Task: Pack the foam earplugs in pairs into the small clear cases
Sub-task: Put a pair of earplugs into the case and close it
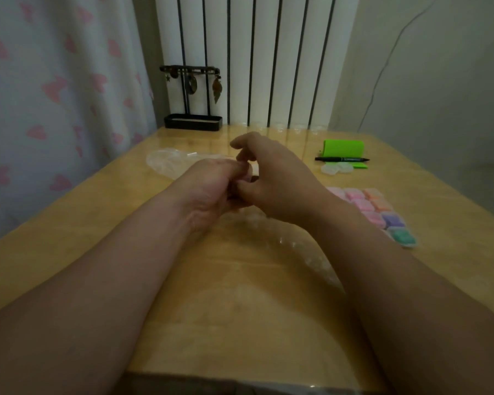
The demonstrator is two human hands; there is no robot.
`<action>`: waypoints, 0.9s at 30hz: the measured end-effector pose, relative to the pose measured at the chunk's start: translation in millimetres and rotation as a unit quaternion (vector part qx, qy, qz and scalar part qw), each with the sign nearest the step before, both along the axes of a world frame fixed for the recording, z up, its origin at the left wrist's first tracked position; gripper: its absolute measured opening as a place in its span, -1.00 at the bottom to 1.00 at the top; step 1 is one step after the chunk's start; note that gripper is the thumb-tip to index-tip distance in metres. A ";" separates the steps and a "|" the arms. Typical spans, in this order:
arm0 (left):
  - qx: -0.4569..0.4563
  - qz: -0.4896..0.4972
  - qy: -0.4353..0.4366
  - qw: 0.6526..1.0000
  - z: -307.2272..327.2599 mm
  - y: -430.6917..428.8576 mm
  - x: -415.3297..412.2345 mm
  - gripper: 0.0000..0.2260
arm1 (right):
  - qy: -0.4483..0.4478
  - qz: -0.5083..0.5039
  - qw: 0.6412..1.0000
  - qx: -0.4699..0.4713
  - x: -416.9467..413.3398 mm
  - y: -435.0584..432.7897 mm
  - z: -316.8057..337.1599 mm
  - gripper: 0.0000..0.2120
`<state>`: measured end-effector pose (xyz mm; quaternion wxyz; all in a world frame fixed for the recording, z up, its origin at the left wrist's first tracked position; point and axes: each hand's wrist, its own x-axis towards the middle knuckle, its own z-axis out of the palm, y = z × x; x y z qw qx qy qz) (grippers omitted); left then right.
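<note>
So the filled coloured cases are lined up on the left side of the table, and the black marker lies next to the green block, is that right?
Not quite: the head view shows the filled cases on the right side of the table, not the left. The black marker does lie next to the green block.

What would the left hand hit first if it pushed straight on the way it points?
The right hand, directly ahead and seemingly touching the left hand at the fingertips; depth is unclear.
</note>
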<state>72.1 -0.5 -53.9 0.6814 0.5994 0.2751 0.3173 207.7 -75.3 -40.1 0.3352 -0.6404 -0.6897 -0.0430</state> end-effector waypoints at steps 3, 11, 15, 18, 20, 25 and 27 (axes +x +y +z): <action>0.012 0.017 0.016 1.000 -3.0 -0.6 2.6 -0.73 | -0.031 -0.007 0.999 0.004 0.1 2.1 -1.8 -0.52; 0.052 0.041 0.017 0.998 -5.9 -0.8 4.7 -0.79 | -0.051 -0.043 0.998 0.016 3.2 3.9 -6.6 -0.66; 0.090 0.055 0.051 0.993 -5.6 -1.9 4.5 -0.81 | -0.045 -0.054 0.997 0.016 1.9 5.0 -9.1 -0.64; 0.101 0.061 0.067 0.991 -4.7 -5.1 4.9 -0.78 | -0.055 -0.066 0.996 0.005 1.7 2.7 -6.7 -0.69; 0.126 0.051 0.083 0.987 -3.4 -8.6 4.7 -0.75 | -0.048 -0.068 0.997 -0.007 1.5 -2.3 -4.5 -0.69; 0.213 0.032 0.105 0.971 1.7 -16.1 4.4 -0.58 | -0.023 -0.096 0.995 -0.004 22.2 -32.6 4.4 -0.71; 0.202 0.058 0.084 0.974 5.9 -14.2 2.7 -0.60 | -0.022 -0.130 0.991 -0.023 46.1 -51.1 12.6 -0.63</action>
